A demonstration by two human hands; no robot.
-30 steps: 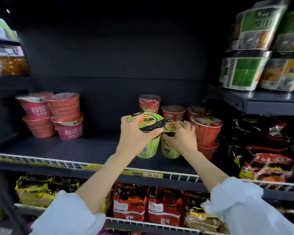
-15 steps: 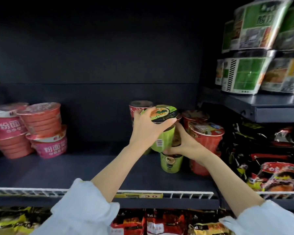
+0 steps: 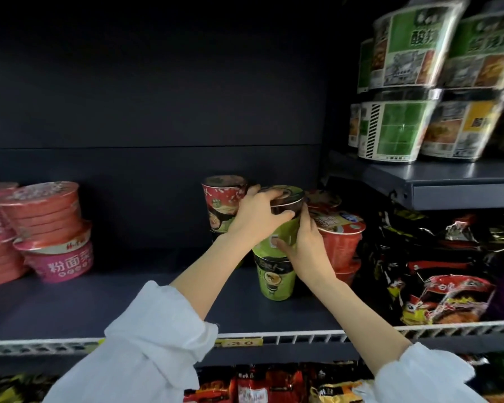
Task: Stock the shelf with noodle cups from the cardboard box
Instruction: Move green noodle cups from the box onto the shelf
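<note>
1. Green upper noodle cup (image 3: pixel 282 228) sat stacked on the lower green cup (image 3: pixel 275 279), which stood on the shelf (image 3: pixel 99 303) just left of the red cups (image 3: pixel 339 242)
2. Left hand (image 3: pixel 258 219) was clamped over its lid; right hand (image 3: pixel 304 251) was closed on its side
3. Risk: an off-centre seating could topple the stack on release, probably onto the red cups

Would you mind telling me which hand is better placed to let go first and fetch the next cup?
Probably the right hand: it only steadies the upper green cup at its side, while the left hand grips the lid.
</note>
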